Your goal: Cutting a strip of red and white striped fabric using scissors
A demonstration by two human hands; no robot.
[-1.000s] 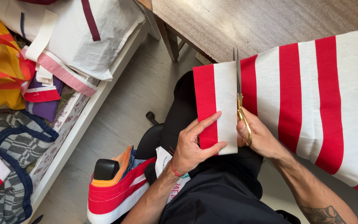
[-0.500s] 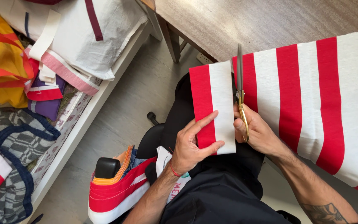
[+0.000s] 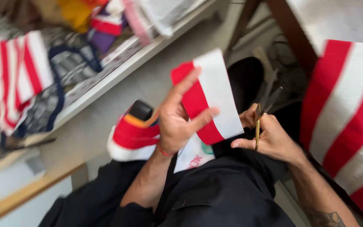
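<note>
one cut red-and-white striped fabric strip [image 3: 209, 98] clamped in the left hand [image 3: 177, 122], lifted over the lap.
the right hand [image 3: 269, 138] is closed on one pair of gold-handled scissors [image 3: 260, 117], blades blurred; they could snag the one larger striped cloth [image 3: 345, 122] hanging just right.

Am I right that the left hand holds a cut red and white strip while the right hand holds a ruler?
Not quite. The left hand does hold the red and white strip, but the right hand holds scissors, not a ruler. The head view shows it.
</note>
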